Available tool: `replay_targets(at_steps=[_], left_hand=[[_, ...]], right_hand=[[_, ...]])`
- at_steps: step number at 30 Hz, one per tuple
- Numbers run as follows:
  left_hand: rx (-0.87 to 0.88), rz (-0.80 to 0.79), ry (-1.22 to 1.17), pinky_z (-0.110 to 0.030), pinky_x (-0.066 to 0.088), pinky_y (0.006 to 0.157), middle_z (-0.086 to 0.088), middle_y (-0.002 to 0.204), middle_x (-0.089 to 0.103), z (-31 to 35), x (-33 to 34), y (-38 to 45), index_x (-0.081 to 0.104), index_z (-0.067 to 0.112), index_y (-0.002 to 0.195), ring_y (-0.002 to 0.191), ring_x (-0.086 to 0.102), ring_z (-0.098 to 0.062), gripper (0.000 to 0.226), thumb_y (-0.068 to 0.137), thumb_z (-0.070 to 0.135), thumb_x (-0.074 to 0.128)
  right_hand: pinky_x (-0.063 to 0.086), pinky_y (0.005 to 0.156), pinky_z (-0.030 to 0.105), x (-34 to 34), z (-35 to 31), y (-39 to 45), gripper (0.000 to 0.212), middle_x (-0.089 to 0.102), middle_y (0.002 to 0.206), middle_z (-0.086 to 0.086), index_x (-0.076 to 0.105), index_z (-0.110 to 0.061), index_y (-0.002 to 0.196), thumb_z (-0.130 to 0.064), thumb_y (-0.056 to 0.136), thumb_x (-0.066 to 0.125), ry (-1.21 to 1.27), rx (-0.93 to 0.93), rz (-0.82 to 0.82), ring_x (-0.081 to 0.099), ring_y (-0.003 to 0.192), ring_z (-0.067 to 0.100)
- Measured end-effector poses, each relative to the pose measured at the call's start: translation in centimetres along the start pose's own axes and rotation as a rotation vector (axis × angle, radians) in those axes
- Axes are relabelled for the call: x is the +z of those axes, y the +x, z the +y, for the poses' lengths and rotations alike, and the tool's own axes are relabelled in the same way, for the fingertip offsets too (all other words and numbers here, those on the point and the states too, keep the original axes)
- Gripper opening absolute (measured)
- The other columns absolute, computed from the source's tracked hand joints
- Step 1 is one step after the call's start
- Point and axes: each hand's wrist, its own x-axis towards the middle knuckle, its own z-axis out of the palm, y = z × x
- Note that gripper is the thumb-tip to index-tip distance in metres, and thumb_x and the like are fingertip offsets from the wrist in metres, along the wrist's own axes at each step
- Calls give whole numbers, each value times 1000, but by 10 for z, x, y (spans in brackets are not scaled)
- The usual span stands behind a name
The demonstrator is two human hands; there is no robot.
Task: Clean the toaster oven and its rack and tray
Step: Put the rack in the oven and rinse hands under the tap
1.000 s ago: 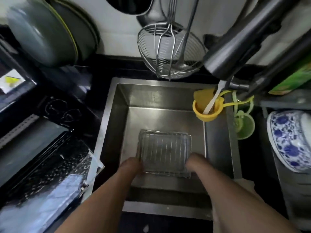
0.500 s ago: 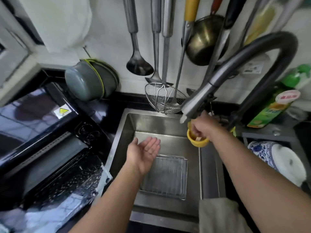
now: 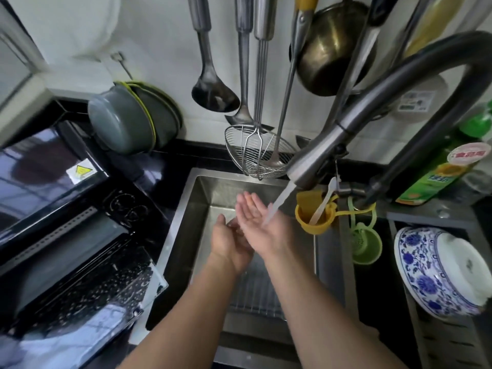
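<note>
The black toaster oven stands at the left with its glass door folded down and open. The wire rack lies flat on the bottom of the steel sink, mostly hidden under my forearms. Water streams from the grey faucet onto my right hand, which is held palm up with straight fingers. My left hand sits just below and left of it, touching it, fingers relaxed. Neither hand holds anything.
A yellow cup with a sponge and a green strainer hang at the sink's right rim. A blue-white bowl rests in the right rack. Ladles and a wire skimmer hang on the wall; grey pots lean behind the oven.
My hands let go of the rack in the sink. The right hand went to the faucet area, water started running, and both hands now meet under the stream.
</note>
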Motion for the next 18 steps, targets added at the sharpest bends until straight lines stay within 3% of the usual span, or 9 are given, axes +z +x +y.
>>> replay_targets(at_steps=[2,4,6,8,11,13,15,18], left_hand=[[49,57,12,-38,47,84,-14,117,62,11,-10,-3,64,9,115,92,60,-26,62,106,60,29],[83,101,33,-39,48,92,-13,119,64,19,-17,-8,62,1,120,100,61,-25,65,108,56,30],[81,124,55,-42,51,99,-17,118,68,22,-22,-15,60,0,123,107,66,-30,63,109,54,30],[63,111,45,-39,55,87,-17,101,70,21,-25,-16,62,0,115,92,68,-28,60,110,51,30],[-14,84,89,-34,57,73,-14,88,69,14,-18,-12,61,6,99,77,67,-24,48,112,40,30],[-63,26,288,-33,59,67,-13,80,72,1,-6,-12,63,6,91,69,71,-23,42,112,26,34],[-42,-39,560,-33,59,63,-14,77,74,-15,8,-11,69,0,97,65,72,-22,39,111,18,38],[185,12,939,-28,56,50,-14,77,73,-30,27,-7,69,-5,105,57,70,-19,28,105,21,59]], right_hand=[[46,106,46,13,5,18,34,61,126,26,54,6,121,-19,107,36,22,29,12,57,123,39],[48,103,42,17,15,30,21,63,115,25,54,7,112,-6,106,39,-180,-4,76,56,126,38],[49,103,39,11,26,26,23,62,119,26,54,11,118,3,104,38,-444,-105,115,57,125,37],[54,96,36,-5,28,9,22,64,123,26,58,7,118,4,101,45,-602,-171,84,65,115,34],[55,96,37,-34,18,-20,25,70,117,21,64,3,120,1,96,56,-628,-166,39,69,109,31],[52,100,41,-48,8,-41,27,71,116,20,67,1,120,0,97,53,-647,-175,20,68,110,30],[51,100,43,-53,-9,-59,28,73,113,15,71,-3,114,0,97,50,-772,-266,45,69,108,28],[52,98,41,-55,-33,-73,25,76,106,7,73,-9,108,-1,97,52,-938,-370,143,71,104,21]])
